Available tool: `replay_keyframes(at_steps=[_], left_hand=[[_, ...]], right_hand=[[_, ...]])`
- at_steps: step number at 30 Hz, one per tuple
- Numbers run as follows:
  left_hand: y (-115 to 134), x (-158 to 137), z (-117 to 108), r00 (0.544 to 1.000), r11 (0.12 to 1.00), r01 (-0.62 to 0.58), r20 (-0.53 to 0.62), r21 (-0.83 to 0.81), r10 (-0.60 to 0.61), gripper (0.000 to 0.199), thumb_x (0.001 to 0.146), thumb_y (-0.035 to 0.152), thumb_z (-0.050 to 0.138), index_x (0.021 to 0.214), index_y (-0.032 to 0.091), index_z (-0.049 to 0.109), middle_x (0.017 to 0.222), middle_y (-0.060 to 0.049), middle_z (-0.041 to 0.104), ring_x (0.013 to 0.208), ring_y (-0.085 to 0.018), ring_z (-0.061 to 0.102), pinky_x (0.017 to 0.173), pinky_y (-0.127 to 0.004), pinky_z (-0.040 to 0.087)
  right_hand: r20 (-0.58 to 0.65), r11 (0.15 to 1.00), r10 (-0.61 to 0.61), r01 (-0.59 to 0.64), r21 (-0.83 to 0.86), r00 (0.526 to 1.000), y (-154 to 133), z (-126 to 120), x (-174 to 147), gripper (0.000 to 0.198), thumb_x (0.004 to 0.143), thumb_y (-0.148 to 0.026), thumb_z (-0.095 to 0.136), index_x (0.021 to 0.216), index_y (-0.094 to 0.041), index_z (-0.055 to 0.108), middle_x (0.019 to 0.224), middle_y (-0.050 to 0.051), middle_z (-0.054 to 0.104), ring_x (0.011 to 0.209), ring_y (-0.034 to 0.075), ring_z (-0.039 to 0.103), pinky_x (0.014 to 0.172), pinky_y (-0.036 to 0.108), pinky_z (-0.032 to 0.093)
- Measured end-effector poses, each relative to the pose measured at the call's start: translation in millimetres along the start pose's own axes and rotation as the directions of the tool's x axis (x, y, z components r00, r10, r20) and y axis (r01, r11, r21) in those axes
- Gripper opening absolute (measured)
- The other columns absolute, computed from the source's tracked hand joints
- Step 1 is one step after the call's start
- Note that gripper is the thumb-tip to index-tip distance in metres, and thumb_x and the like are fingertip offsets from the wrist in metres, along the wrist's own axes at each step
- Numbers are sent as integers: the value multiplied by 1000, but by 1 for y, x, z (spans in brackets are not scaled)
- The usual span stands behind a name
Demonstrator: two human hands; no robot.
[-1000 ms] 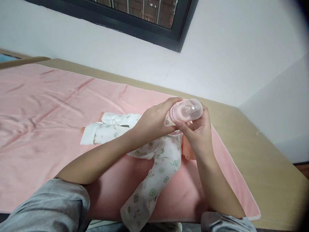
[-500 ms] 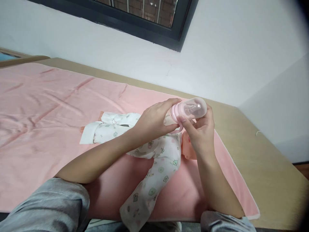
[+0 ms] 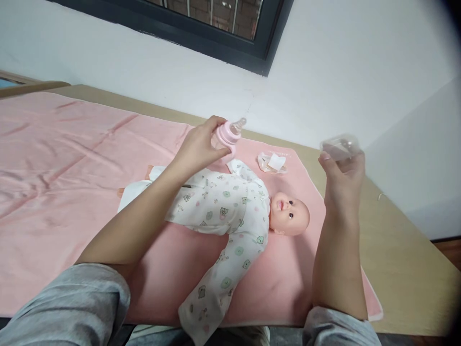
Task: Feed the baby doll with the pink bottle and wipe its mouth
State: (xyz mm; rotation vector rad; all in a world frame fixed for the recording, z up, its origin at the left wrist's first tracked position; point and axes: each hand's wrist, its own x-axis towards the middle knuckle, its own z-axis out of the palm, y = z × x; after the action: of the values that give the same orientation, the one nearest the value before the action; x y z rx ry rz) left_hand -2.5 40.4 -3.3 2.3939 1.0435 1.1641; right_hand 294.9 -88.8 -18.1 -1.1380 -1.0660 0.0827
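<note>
one baby bottle [image 3: 227, 134], tilted, teat [image 3: 238, 125] bare, in left hand [image 3: 203, 144]; one clear cap [image 3: 339, 146], blurred, in right hand [image 3: 342, 178], well apart; one doll [image 3: 219, 197], on its back, on pink blanket [image 3: 72, 202] over worktop [image 3: 392, 269]; crumpled plastic [image 3: 264, 164] near its head [image 3: 293, 216].

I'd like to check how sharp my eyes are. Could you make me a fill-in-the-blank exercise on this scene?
1. The left hand holds the feeding ____.
2. The hand holding the cap is the person's ____ one.
3. The doll lies on its ____.
4. The colour of the blanket is ____.

Missing words: bottle; right; back; pink.
</note>
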Motion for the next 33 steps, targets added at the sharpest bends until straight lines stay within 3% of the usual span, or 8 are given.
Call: replay_keyframes(at_steps=[4,7,10,16,22,33], left_hand=[[-44,17,-1,987,985,157,18,67,-159,59,72,26,66,128,22,49,126,-7,62,114,-30,59,95,-41,48],[-74,25,-2,963,961,251,70,119,-260,64,71,23,66,131,18,46,127,-11,61,115,-31,59,93,-39,49],[-91,27,-4,938,935,313,100,164,-332,65,70,21,66,132,18,47,124,-11,62,113,-31,60,92,-37,49],[-107,26,-6,925,920,342,106,190,-365,65,66,16,68,129,17,53,120,-8,66,109,-28,64,90,-32,49],[-124,26,-6,888,888,376,170,265,-427,65,60,16,74,123,19,59,119,-6,68,108,-28,64,90,-31,50],[-132,22,-2,859,888,387,252,250,-445,61,61,17,71,121,20,58,116,-7,70,98,-26,68,83,-30,53]], right_hand=[[-103,944,241,-258,-208,965,76,-21,11,54,69,-40,73,112,-20,46,118,10,64,109,22,63,100,46,48],[-189,787,357,-403,-467,915,122,-35,1,57,64,-37,73,112,-18,47,118,14,65,108,25,63,100,44,47],[-200,633,412,-437,-639,889,151,-49,-14,63,66,-41,70,120,-17,48,121,16,64,108,28,62,98,43,46],[-214,461,476,-449,-766,853,172,-73,-25,79,66,-46,69,134,-15,43,124,21,63,113,34,62,98,45,47],[-217,465,487,-461,-756,846,178,-77,-24,96,66,-53,67,144,-10,31,130,24,59,118,37,60,100,46,46],[-207,504,480,-461,-730,852,183,-80,-26,92,68,-59,61,141,-11,33,124,21,61,112,36,60,101,48,45]])
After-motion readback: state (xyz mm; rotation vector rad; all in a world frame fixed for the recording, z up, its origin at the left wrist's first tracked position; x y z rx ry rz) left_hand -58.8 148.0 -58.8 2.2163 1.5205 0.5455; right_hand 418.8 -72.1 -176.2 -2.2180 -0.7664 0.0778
